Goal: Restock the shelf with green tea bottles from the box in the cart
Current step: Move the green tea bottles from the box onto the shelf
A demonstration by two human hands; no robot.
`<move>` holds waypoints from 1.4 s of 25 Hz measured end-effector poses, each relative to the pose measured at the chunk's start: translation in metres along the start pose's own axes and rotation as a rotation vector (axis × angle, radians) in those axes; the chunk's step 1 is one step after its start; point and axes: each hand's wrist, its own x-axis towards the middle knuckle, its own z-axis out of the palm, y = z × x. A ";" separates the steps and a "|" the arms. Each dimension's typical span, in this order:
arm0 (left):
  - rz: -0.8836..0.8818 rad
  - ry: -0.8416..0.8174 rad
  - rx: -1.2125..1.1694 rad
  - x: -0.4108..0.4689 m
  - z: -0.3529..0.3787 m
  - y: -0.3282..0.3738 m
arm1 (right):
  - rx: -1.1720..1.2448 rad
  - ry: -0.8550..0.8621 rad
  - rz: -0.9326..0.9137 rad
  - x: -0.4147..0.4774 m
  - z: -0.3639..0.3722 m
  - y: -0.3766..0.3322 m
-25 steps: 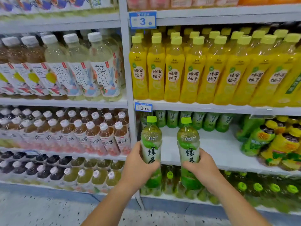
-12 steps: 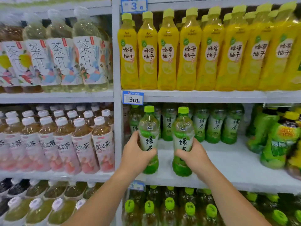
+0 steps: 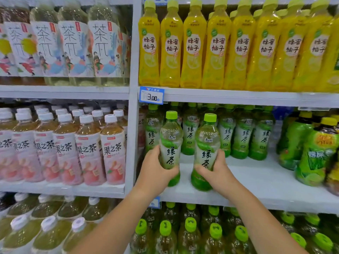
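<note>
My left hand (image 3: 156,173) grips one green tea bottle (image 3: 170,142) with a green cap and white label. Beside it, my right hand (image 3: 216,173) grips a second green tea bottle (image 3: 207,147). Both bottles are upright over the front of the white shelf (image 3: 256,182); the right one's base looks to touch the shelf. A row of the same green tea bottles (image 3: 244,136) stands at the back of this shelf. The cart and box are out of view.
Yellow honey-pomelo bottles (image 3: 192,48) fill the shelf above, with a 3.00 price tag (image 3: 151,95). Other green-labelled bottles (image 3: 315,149) crowd the shelf's right. A white upright post (image 3: 132,125) separates pink fruit-tea bottles (image 3: 88,151) on the left. Green-capped bottles (image 3: 190,230) sit below.
Both hands have carried the two bottles up and forward from below the shelf edge onto the shelf level. The view has come closer to the shelves.
</note>
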 end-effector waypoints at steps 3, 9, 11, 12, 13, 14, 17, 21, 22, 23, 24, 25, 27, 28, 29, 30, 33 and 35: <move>-0.042 -0.026 0.183 -0.004 -0.002 -0.017 | -0.247 -0.002 -0.100 -0.009 -0.002 0.013; -0.036 0.022 0.170 0.018 0.014 -0.035 | -0.212 0.091 -0.107 0.031 0.014 0.011; -0.074 0.039 0.157 0.028 0.021 -0.037 | -0.188 0.117 -0.088 0.046 0.019 0.014; -0.087 0.043 0.163 0.033 0.024 -0.039 | -0.180 0.125 -0.081 0.052 0.020 0.016; -0.097 0.050 0.170 0.037 0.027 -0.040 | -0.175 0.129 -0.079 0.058 0.021 0.019; -0.099 0.063 0.179 0.041 0.030 -0.042 | -0.168 0.131 -0.082 0.062 0.021 0.020; -0.071 0.105 0.240 0.046 0.039 -0.042 | -0.170 0.134 -0.105 0.070 0.024 0.025; -0.085 0.092 0.367 0.052 0.046 -0.039 | -0.165 0.120 -0.136 0.073 0.026 0.033; -0.091 0.083 0.403 0.053 0.046 -0.038 | -0.160 0.117 -0.146 0.073 0.026 0.035; -0.096 0.076 0.431 0.056 0.045 -0.037 | -0.153 0.116 -0.161 0.074 0.026 0.038; -0.098 0.071 0.453 0.058 0.044 -0.036 | -0.148 0.117 -0.174 0.074 0.027 0.040; -0.096 0.068 0.468 0.059 0.044 -0.035 | -0.152 0.118 -0.181 0.074 0.027 0.041; -0.084 0.073 0.479 0.061 0.044 -0.038 | -0.166 0.107 -0.181 0.076 0.028 0.044; -0.075 0.081 0.471 0.061 0.044 -0.039 | -0.170 0.103 -0.181 0.076 0.028 0.045; -0.064 0.092 0.455 0.060 0.045 -0.041 | -0.178 0.103 -0.179 0.077 0.028 0.047; -0.055 0.105 0.436 0.059 0.046 -0.042 | -0.185 0.106 -0.177 0.078 0.027 0.050; -0.031 0.144 0.385 0.058 0.047 -0.047 | -0.211 0.101 -0.148 0.082 0.025 0.055; -0.015 0.151 0.394 0.058 0.047 -0.050 | -0.162 0.112 -0.126 0.083 0.025 0.056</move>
